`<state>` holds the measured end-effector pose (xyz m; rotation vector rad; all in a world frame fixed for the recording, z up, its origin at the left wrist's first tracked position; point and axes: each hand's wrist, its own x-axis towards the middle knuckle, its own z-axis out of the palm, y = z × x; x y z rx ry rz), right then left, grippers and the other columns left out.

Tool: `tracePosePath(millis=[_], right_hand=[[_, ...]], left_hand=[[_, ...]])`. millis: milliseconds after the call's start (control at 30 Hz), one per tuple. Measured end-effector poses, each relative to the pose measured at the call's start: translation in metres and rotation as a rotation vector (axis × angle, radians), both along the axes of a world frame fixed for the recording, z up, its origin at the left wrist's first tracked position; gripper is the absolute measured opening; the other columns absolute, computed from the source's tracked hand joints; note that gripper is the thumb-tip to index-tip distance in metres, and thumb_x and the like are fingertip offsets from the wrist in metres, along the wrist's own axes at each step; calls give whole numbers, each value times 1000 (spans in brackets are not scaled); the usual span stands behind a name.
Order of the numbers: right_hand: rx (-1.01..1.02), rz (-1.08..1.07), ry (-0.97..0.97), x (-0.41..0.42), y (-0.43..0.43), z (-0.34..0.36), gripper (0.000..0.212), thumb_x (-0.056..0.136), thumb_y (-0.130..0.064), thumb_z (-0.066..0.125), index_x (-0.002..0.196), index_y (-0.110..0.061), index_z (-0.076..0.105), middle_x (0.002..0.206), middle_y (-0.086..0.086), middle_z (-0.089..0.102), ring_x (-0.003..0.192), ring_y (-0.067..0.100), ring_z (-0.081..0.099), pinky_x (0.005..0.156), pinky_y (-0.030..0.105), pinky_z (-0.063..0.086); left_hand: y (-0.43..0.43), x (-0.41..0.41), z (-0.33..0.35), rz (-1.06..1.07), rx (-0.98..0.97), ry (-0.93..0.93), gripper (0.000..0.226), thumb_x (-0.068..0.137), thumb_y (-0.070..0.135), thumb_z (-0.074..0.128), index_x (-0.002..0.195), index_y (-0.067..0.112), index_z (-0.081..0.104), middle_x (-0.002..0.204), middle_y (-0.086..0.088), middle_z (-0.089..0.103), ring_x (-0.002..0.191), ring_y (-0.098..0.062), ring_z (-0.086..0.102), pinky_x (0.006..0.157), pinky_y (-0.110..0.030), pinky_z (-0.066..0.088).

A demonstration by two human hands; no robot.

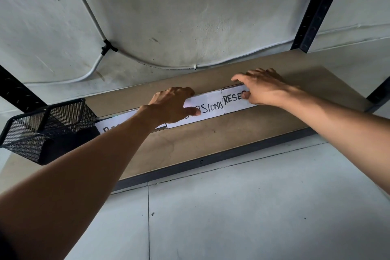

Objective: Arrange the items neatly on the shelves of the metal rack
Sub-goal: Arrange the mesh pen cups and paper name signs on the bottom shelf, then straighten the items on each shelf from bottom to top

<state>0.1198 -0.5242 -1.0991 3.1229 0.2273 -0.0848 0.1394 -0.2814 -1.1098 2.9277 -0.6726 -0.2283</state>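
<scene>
Three signs (211,110) abreast; left fingers (181,92) clasp middle, right fingers (242,80) rightmost.

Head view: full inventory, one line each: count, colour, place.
white lettered sign cards: three, white, row along shelf middle
tan board shelf: one, tan, across centre
black wire-mesh basket: one, black, shelf's left end
black metal rack uprights: three, black, left, top right, right edge
white wall cable: one, white, clipped to wall behind
grey tiled floor: one, grey, below shelf
left hand: one, bare, fingers gripping middle card
right hand: one, bare, fingers gripping right card
</scene>
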Motion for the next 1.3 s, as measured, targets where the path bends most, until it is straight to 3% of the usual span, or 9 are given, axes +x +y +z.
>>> tracePosePath(millis=[167,400,600,700,800,933,1133,1300], right_hand=[[6,17,-58,-9,1,4,71,84,-38,68,143,-28,30,136,6,46,128,26,40,105,41,29],[68,62,-186,-18,6,12,71,83,-46,66,143,-26,33,135,5,47,126,25,42,106,36,27],[148,138,-227,-37,18,12,70,80,-44,69,140,-22,41,132,4,50,124,24,43,108,36,25],[210,144,-237,-60,18,20,69,77,-39,74,137,-20,47,131,4,53,123,26,46,108,35,26],[255,128,-242,-83,18,43,67,73,-39,76,133,-21,52,125,2,59,117,26,52,103,36,34],[308,147,-226,-117,22,87,65,73,-44,72,131,-22,52,121,-2,60,112,21,56,96,38,44],[360,221,-195,-161,38,164,61,80,-53,64,134,-31,47,129,-17,50,121,2,45,100,23,39],[488,256,-237,-186,62,224,56,72,-66,52,121,-39,56,108,-41,47,110,-9,50,93,18,44]], left_hand=[[-3,-11,-6,-41,-28,-150,85,81,65,63,149,23,34,156,-3,32,140,-24,34,112,-41,25],[-14,-37,-18,-77,-171,-364,74,87,46,65,149,19,35,162,-10,15,149,-25,13,120,-43,4],[-17,-60,-21,-72,-257,-350,65,85,38,67,142,12,47,157,-15,29,145,-32,27,118,-46,11],[-17,-74,-5,-48,-330,-350,58,79,41,60,129,11,58,141,-15,51,128,-34,50,109,-51,33],[-17,-92,27,-43,-452,-373,49,78,44,53,117,15,61,119,-2,64,105,-26,61,94,-37,44],[-14,-125,79,-51,-590,-384,40,81,43,57,113,19,62,107,6,67,94,-18,64,81,-30,51],[3,-169,156,-148,-704,-473,29,82,44,62,107,31,58,99,19,64,88,-3,60,76,-16,46],[32,-194,219,-193,-773,-623,25,82,46,62,103,33,58,99,23,62,89,1,59,76,-6,42]])
